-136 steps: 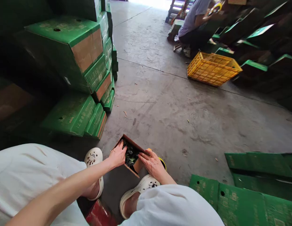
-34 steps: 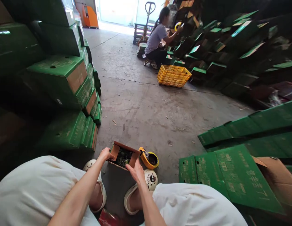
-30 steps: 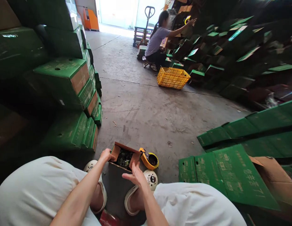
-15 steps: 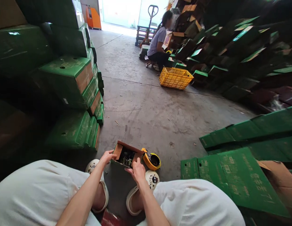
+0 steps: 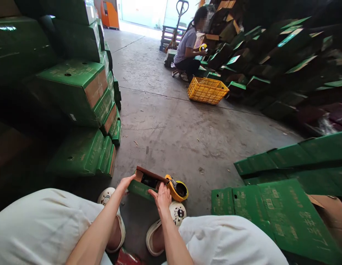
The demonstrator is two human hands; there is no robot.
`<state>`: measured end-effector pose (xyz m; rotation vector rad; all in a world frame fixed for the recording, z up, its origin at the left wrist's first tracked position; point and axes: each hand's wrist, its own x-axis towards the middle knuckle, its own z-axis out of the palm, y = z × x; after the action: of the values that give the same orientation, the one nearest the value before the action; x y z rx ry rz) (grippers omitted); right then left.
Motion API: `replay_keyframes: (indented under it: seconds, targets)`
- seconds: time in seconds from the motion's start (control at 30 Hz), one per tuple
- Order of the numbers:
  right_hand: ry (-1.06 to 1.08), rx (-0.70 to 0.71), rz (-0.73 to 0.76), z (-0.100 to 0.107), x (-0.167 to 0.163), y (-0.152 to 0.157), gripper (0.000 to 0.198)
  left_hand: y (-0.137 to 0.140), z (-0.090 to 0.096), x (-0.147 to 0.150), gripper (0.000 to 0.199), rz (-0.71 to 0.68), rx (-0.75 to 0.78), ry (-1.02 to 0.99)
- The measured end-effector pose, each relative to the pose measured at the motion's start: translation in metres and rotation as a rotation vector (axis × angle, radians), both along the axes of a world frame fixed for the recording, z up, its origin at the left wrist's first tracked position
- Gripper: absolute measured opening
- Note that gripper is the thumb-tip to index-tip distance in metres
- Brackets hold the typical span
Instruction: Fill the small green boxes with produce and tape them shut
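Box (image 5: 140, 188) low by my feet (image 5: 178, 212), looks loaded with dark stuff (image 5: 149, 182); top not closed yet, far flap (image 5: 151, 174) up. Left hand (image 5: 125, 185) on left end, can't tell grip; right hand (image 5: 162, 197) spread loosely, right end. Tape dispenser (image 5: 174, 191) unheld, just right.

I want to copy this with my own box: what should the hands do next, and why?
Maybe the right hand should fold the small green box's far brown side down: it stands up, the dark opening shows, and the left hand is at the other end.
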<state>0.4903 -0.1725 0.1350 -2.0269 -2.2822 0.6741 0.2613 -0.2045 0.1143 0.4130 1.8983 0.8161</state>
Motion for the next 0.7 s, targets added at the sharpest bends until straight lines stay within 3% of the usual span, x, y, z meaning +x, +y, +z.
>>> replay_keyframes:
  seconds: [0.1,0.23,0.37,0.53,0.7]
  targets:
    - [-0.041,0.078,-0.020,-0.004,-0.005,-0.006,0.065,-0.013,-0.005,0.006,0.072,0.020,0.048,-0.038]
    - [-0.030,0.290,0.047,0.003,-0.014,-0.013,0.046,-0.018,-0.013,0.011,0.079,0.059,0.122,-0.030]
    - [0.094,0.499,0.153,0.007,-0.018,0.000,0.061,-0.013,-0.024,0.012,0.072,0.100,0.174,0.007]
    - [0.255,0.382,0.177,-0.010,-0.010,0.021,0.040,-0.014,-0.035,0.010,0.063,0.106,0.192,0.039]
    - [0.269,0.410,0.167,-0.040,-0.003,0.001,0.038,-0.016,-0.037,0.011,0.059,0.068,0.219,0.067]
